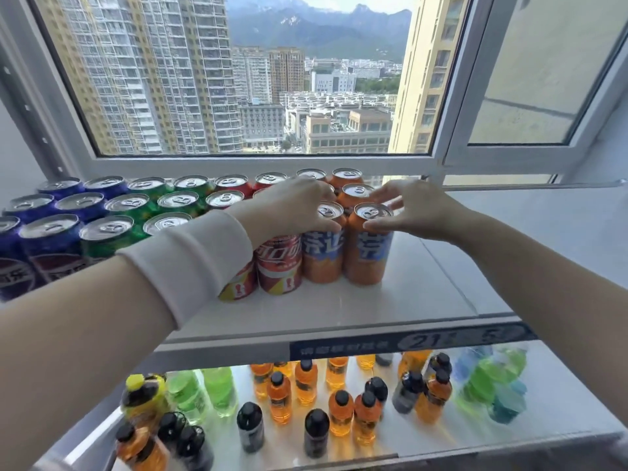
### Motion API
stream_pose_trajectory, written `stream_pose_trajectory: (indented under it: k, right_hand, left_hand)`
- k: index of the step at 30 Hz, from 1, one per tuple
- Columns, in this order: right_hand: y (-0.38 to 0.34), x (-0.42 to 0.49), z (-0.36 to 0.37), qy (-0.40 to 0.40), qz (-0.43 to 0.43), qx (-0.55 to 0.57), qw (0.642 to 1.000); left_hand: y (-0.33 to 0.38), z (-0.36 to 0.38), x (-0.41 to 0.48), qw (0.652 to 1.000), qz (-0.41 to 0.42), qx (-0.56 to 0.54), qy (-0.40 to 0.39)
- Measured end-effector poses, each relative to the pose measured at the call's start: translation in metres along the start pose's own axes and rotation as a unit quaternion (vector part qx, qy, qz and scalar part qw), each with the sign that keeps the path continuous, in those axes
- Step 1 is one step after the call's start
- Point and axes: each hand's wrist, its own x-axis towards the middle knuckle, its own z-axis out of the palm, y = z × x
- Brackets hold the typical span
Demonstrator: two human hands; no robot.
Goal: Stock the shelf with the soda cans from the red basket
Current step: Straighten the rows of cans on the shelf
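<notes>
Glossy metal cans [368, 244] stand on a smooth white shelf [339, 311]; the plastic bottles [339, 413] below are shiny, the sleeve [197, 260] is soft cloth.

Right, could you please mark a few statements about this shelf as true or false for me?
1. The left hand and right hand each grip an orange aluminium soda can near its top. True.
2. The green soda cans stand right of the red soda cans. False: they stand left of them.
3. The white lower shelf holds capped plastic bottles. True.
4. The orange cans lie on their sides. False: they stand upright.
</notes>
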Motion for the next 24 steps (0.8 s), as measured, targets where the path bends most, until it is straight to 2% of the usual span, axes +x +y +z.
stream_pose_trajectory:
  k: [5,9,12,24]
  right_hand:
    - [0.001,0.0,0.009,0.015,0.018,0.007,1.0]
    - [0.005,0.003,0.01,0.043,0.037,0.061,0.997]
    - [0.009,0.004,0.007,0.034,0.045,0.108,0.993]
    - [0.02,0.008,0.0,-0.005,-0.005,0.113,0.994]
  left_hand:
    - [-0.002,0.003,0.008,1.0,0.001,-0.014,-0.005]
    - [-0.002,0.003,0.009,0.999,-0.009,-0.042,0.024]
    - [0.0,0.002,0.006,0.998,-0.018,-0.044,0.035]
    - [0.01,0.002,-0.003,0.998,-0.036,-0.031,0.042]
